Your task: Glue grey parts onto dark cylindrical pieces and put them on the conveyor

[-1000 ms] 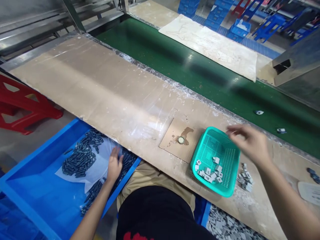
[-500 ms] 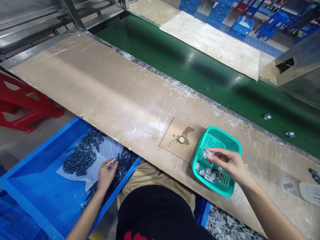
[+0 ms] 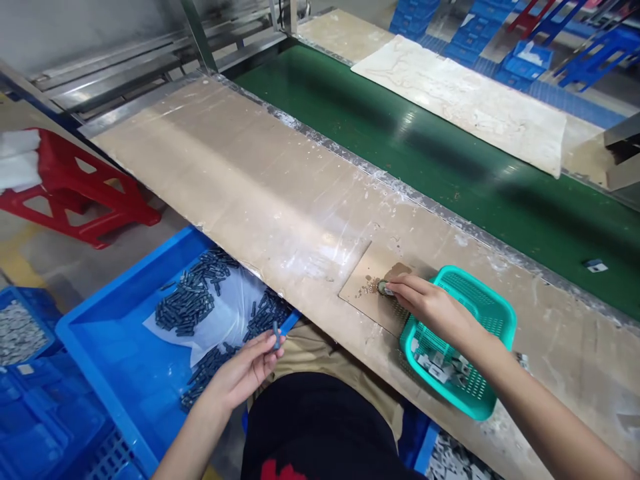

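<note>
Left hand (image 3: 250, 368) is pinching 1 dark pin (image 3: 277, 335) between thumb and fingers, holding it near upright just past the near edge of the blue tray (image 3: 107, 350). Other fingers are curling loosely. Right hand (image 3: 433, 303) is reaching over the basket (image 3: 470, 405), fingertips pressing together on a pale block (image 3: 389, 292), mostly hidden from me, at the round cap (image 3: 381, 287). Whether block and cap are touching, I cannot tell.

The cap is sitting on a card (image 3: 357, 288), beside a brown stain (image 3: 399, 269); drops are dotting the card around it. The basket is standing just right of the card, more blocks (image 3: 443, 368) lying in its near end.

In the tray, more pins (image 3: 185, 310) are lying in heaps, some on a white sheet (image 3: 220, 317).

Further out: the table (image 3: 240, 167) is running alongside a green belt (image 3: 350, 127), where 1 pale-and-dark piece (image 3: 596, 266) is lying at far right. A red stool (image 3: 95, 187) is standing left, beyond the tray.
</note>
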`<state>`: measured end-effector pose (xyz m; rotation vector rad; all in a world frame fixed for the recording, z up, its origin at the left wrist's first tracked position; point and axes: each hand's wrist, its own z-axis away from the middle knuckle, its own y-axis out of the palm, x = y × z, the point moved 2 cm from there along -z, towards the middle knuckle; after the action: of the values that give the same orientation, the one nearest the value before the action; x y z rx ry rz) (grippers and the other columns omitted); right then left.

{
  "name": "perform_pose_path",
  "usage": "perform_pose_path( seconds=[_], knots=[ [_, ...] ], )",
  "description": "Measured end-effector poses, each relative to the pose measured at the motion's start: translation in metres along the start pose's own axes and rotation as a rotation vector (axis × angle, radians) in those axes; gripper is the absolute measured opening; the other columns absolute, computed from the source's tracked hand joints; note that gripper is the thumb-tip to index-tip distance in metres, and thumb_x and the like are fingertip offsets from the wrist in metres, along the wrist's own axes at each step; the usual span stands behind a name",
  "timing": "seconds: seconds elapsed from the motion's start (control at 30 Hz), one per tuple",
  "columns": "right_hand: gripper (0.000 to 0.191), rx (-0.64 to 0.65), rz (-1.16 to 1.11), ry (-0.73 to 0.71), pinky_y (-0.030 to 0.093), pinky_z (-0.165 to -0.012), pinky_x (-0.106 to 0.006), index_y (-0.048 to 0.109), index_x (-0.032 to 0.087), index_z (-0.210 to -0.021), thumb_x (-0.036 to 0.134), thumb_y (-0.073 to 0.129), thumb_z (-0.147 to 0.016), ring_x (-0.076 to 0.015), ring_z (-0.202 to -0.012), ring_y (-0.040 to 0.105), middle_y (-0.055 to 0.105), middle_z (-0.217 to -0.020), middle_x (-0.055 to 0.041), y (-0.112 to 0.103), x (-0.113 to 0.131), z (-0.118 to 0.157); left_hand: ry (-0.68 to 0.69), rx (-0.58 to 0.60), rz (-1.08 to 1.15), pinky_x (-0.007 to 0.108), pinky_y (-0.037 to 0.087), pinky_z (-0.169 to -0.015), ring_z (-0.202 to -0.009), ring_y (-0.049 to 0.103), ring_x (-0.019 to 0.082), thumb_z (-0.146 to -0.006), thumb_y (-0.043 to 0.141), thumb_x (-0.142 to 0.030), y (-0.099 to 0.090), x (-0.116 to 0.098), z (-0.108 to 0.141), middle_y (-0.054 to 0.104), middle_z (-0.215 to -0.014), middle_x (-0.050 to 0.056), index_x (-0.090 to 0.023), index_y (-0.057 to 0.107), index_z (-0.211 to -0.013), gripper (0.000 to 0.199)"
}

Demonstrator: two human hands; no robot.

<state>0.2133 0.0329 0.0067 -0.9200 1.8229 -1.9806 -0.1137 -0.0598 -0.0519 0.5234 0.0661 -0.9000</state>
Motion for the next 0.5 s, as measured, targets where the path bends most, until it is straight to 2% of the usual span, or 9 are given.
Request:
perform_pose_path(
  seconds=[0.13, 0.27, 0.4, 0.5],
  knots=[
    [0.028, 0.03, 0.048, -0.05, 0.055, -0.079, -0.036, 0.06, 0.017, -0.11, 0.015, 0.036, -0.094, -0.0217, -0.097, 0.063, 0.064, -0.108, -0.0115, -0.001, 0.0, -0.002, -0.013, 0.18, -0.103, 0.02, 0.053, -0.066, -0.068, 0.066, 0.012, -0.071, 0.07, -0.009, 0.02, 0.014, 0.005, 0.068, -0.076, 0.004, -0.012, 0.069, -0.083, 0.013],
    [0.026, -0.005, 0.054, -0.07, 0.056, -0.079, -0.035, 0.058, 0.017, -0.111, 0.014, 0.04, -0.093, -0.021, -0.097, 0.063, 0.064, -0.109, -0.0108, -0.002, -0.002, -0.002, 0.072, 0.214, -0.183, 0.022, 0.05, -0.071, -0.076, 0.064, 0.012, -0.074, 0.068, -0.015, 0.041, 0.02, 0.01, 0.069, -0.091, 0.006, -0.014, 0.069, -0.095, 0.021],
    [0.027, -0.266, 0.009, -0.106, 0.057, -0.078, -0.032, 0.056, 0.019, -0.114, 0.012, 0.051, -0.089, -0.0192, -0.093, 0.066, 0.067, -0.103, -0.0095, -0.016, 0.007, 0.006, 0.151, 0.278, -0.216, 0.022, 0.049, -0.077, -0.077, 0.062, 0.01, -0.073, 0.07, -0.018, 0.064, 0.02, 0.015, 0.068, -0.09, 0.006, -0.012, 0.07, -0.093, 0.021],
    [0.041, -0.402, 0.018, -0.177, 0.057, -0.08, -0.032, 0.053, 0.021, -0.123, 0.008, 0.056, -0.085, -0.0207, -0.097, 0.066, 0.069, -0.104, -0.008, -0.034, 0.029, 0.015, 0.108, 0.334, -0.141, 0.023, 0.051, -0.079, -0.077, 0.065, 0.012, -0.069, 0.075, -0.021, 0.086, 0.022, 0.015, 0.068, -0.086, 0.004, -0.012, 0.072, -0.091, 0.025]
  ],
)
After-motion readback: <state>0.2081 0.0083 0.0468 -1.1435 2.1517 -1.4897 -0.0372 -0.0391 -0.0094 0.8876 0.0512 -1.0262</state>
